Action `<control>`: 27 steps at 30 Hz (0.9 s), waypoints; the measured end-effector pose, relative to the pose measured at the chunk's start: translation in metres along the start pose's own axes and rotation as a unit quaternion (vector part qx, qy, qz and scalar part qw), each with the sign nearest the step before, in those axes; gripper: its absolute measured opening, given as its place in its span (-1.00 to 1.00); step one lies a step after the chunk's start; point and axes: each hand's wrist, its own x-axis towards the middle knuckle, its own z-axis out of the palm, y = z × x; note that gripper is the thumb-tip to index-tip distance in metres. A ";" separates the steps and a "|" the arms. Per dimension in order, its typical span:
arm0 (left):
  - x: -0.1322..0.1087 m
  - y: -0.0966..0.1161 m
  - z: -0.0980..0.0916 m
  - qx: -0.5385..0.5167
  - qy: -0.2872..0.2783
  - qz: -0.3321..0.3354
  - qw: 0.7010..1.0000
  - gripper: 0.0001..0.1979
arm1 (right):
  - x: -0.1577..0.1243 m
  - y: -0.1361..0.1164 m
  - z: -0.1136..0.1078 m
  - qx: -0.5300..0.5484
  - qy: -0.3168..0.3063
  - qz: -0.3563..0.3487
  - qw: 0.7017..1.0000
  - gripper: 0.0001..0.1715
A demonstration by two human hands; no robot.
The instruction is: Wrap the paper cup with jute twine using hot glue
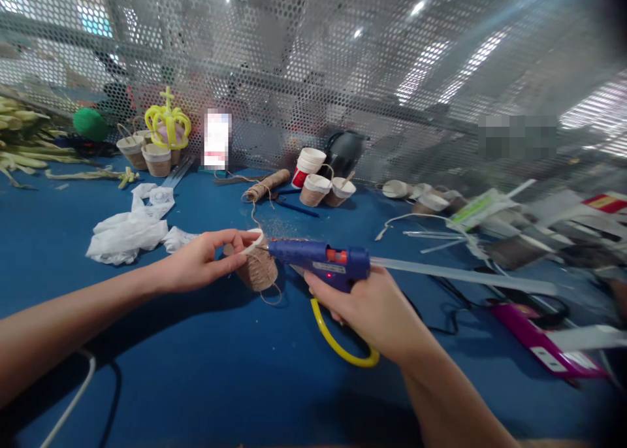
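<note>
At left, the left hand [200, 258] pinches the rim of a tilted, twine-wrapped cup [262, 272] between thumb and fingers; the cup's body hangs just right of the fingertips. The nozzle of a blue glue gun [304, 255] points at that rim, though contact is unclear. Farther right, the right hand [375, 307] has its fingers clamped around the gun's handle. The blue desk [235, 383] carries, left to right, crumpled white material [127, 234], a twine roll [267, 185] and a magenta power strip [533, 337]. Behind stands a perforated metal screen [274, 63].
</note>
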 end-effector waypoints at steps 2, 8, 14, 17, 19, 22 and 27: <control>0.000 0.000 0.000 0.001 -0.002 0.003 1.000 -0.81 | 0.002 0.000 -0.002 0.008 0.000 0.000 1.000 -0.65; 0.000 -0.001 -0.001 0.010 -0.003 0.005 1.000 -0.82 | 0.006 -0.001 -0.004 0.033 0.009 0.017 0.999 -0.68; -0.001 0.000 0.000 0.002 -0.006 0.006 1.000 -0.81 | 0.008 0.000 -0.002 0.009 0.036 -0.003 0.999 -0.69; 0.000 0.000 0.001 0.005 -0.004 0.007 1.000 -0.81 | 0.008 0.000 -0.002 0.015 0.035 0.003 0.999 -0.69; 0.000 0.000 0.001 0.007 -0.002 0.007 1.000 -0.81 | 0.007 0.000 -0.003 0.022 0.028 0.014 0.999 -0.68; 0.000 0.000 0.001 0.008 -0.003 0.006 1.000 -0.81 | 0.006 0.000 -0.003 0.023 0.016 0.016 0.999 -0.67; -0.001 -0.001 -0.001 0.010 -0.001 0.006 1.000 -0.80 | 0.005 0.001 -0.004 0.021 0.005 -0.001 1.000 -0.70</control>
